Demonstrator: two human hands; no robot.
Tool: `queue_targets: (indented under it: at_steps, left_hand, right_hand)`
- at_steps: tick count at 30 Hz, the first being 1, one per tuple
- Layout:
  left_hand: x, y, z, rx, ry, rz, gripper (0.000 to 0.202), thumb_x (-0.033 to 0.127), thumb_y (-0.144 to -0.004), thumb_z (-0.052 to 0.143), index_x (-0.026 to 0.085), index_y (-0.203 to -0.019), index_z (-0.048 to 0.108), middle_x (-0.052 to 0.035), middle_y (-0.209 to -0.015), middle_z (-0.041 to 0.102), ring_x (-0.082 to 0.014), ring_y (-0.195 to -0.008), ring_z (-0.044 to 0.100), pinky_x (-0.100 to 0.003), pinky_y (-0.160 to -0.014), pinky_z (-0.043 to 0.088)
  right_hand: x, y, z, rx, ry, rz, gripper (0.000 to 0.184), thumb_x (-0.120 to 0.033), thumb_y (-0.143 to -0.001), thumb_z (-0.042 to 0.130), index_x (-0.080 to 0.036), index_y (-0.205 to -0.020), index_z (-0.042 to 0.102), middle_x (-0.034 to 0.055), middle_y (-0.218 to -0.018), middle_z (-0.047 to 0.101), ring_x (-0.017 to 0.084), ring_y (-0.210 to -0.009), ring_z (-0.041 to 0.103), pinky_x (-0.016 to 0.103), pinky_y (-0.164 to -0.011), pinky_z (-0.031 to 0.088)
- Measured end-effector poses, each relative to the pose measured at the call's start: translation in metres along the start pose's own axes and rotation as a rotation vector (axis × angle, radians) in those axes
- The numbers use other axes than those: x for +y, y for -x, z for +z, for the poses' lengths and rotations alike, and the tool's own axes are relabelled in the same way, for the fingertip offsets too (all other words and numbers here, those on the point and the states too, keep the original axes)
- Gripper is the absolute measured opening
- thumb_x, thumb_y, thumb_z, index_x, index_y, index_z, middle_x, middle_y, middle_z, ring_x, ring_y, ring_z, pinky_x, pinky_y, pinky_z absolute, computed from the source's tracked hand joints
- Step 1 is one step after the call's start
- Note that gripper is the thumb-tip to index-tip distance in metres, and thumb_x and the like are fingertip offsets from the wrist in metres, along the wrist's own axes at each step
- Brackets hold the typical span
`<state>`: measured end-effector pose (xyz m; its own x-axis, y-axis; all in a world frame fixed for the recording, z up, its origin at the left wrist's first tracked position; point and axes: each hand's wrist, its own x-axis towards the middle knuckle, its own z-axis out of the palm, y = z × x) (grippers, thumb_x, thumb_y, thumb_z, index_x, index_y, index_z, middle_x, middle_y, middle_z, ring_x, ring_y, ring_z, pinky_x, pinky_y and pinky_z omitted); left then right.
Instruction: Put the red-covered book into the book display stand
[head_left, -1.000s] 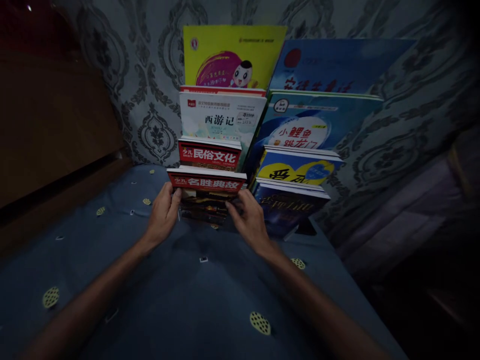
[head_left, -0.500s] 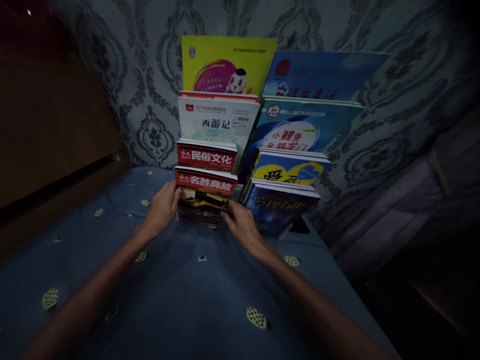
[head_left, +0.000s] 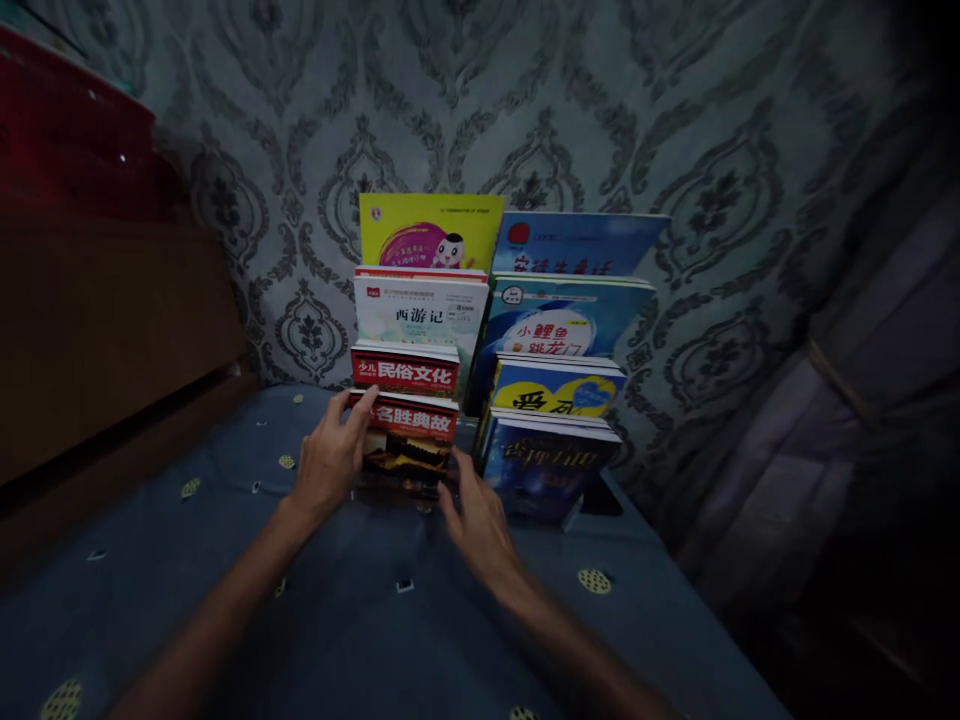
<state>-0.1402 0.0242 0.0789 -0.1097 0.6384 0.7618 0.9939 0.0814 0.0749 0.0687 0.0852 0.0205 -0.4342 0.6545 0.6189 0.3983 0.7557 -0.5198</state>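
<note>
Upright books stand in two stepped columns. At the front of the left column is a red-and-black book [head_left: 409,455] with a dark picture on its cover. My left hand [head_left: 330,460] is at its left edge, fingers stretched out and the index fingertip over its upper left corner. Beside its lower right edge is my right hand [head_left: 478,520], thumb and fingers apart. Behind stand another red book [head_left: 409,372], a white book [head_left: 424,312] and a yellow book [head_left: 431,230]. A dark blue book [head_left: 544,465] fronts the right column, close to my right fingers.
Behind the dark blue book rise a blue-and-yellow book [head_left: 555,388], a teal book [head_left: 570,310] and a blue book [head_left: 581,240]. A patterned blue cloth [head_left: 337,620] covers the surface. Patterned wallpaper [head_left: 450,130], a brown cabinet [head_left: 112,340] and a tied curtain [head_left: 802,450] surround it.
The view has tilted up, so the books sit lower in it. My left hand has shifted up to the front book's upper left corner. My right fingers have spread along its right edge.
</note>
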Motion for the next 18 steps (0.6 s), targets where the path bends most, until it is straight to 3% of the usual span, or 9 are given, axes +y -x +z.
queue_targets:
  at_steps: [4,6,12,15,18]
  left_hand:
    - [-0.008,0.008,0.01,0.057,0.077,0.023,0.05,0.013,-0.097,0.038,0.027,-0.144,0.045,-0.014,-0.147,0.045,-0.0302,-0.122,0.058,-0.038,-0.086,0.058]
    - [-0.012,0.01,0.013,0.07,0.125,0.017,0.049,0.013,-0.097,0.039,0.028,-0.143,0.046,-0.0131,-0.146,0.048,-0.0294,-0.122,0.059,-0.039,-0.089,0.057]
    - [-0.011,0.006,0.017,0.141,0.31,0.018,0.039,0.023,-0.1,0.039,0.024,-0.135,0.055,-0.0124,-0.135,0.057,-0.0248,-0.119,0.061,-0.038,-0.097,0.053]
    - [-0.01,0.004,0.014,0.176,0.42,0.018,0.036,0.026,-0.101,0.038,0.022,-0.13,0.06,-0.0105,-0.129,0.063,-0.0215,-0.118,0.062,-0.035,-0.1,0.051]
    - [-0.008,0.002,0.012,0.172,0.538,-0.083,0.04,0.029,-0.102,0.038,0.021,-0.138,0.053,-0.0083,-0.131,0.064,-0.0192,-0.118,0.063,-0.032,-0.1,0.05]
  right_hand:
    - [0.013,0.01,0.009,0.018,0.059,-0.029,0.042,-0.019,-0.092,0.043,-0.018,-0.134,0.051,0.014,-0.117,0.069,0.027,-0.105,0.069,0.044,-0.087,0.06]
    - [0.015,0.01,0.009,0.021,0.063,-0.049,0.045,-0.02,-0.093,0.043,-0.017,-0.137,0.049,0.0149,-0.123,0.067,0.028,-0.112,0.066,0.046,-0.091,0.058]
    - [-0.008,-0.018,-0.005,0.127,-0.01,-0.1,0.064,-0.022,-0.098,0.037,-0.016,-0.158,0.013,0.0155,-0.153,0.042,0.026,-0.141,0.041,0.049,-0.112,0.043]
    - [-0.017,-0.035,-0.007,0.136,-0.056,-0.116,0.064,-0.022,-0.099,0.036,-0.018,-0.158,0.012,0.0128,-0.159,0.031,0.024,-0.147,0.031,0.049,-0.118,0.034]
    - [-0.022,-0.042,-0.001,0.131,-0.108,-0.099,0.064,-0.026,-0.099,0.037,-0.017,-0.158,0.013,0.0128,-0.16,0.031,0.023,-0.147,0.031,0.048,-0.119,0.033]
